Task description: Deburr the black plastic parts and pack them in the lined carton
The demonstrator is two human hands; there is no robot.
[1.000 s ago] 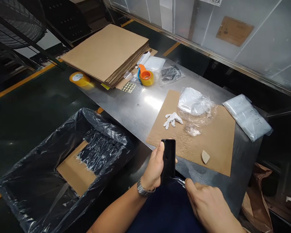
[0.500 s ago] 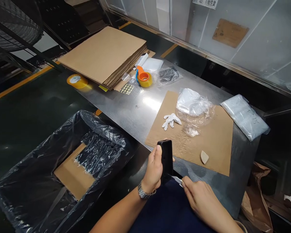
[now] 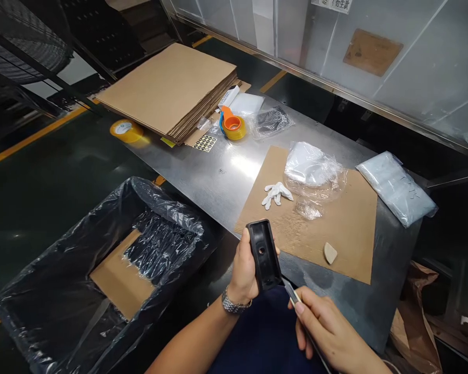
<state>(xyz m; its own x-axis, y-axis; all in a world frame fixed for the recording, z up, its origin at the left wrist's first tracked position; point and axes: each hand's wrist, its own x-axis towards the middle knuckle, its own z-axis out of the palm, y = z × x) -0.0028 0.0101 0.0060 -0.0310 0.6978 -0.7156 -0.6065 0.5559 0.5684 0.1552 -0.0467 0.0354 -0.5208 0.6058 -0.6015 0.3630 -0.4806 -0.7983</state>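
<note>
In my left hand (image 3: 245, 272) is a black rectangular plastic part (image 3: 265, 254), hollow like a shallow tray, with a small hole in its floor. Its open side faces up toward me. My right hand (image 3: 322, 319) grips a utility knife (image 3: 291, 292), whose blade tip lies at the lower right corner of the black part. Just beyond, on a cardboard sheet (image 3: 347, 223), rest a beige wedge-shaped block (image 3: 329, 253), a white glove (image 3: 276, 194) and a clear bag with white contents (image 3: 311, 163).
A crate lined with black plastic (image 3: 42, 291) stands at lower left, holding wrapped pieces and cardboard. On the metal table (image 3: 203, 182) are a cardboard stack (image 3: 167, 85), an orange tape dispenser (image 3: 233, 124), a sticker sheet (image 3: 205, 143), a tape roll (image 3: 127, 130) and a white packet (image 3: 397, 188).
The black part has turned so its hollow side faces me more. My right hand has rotated, and the knife's blade now points up and left at the part's lower right corner.
</note>
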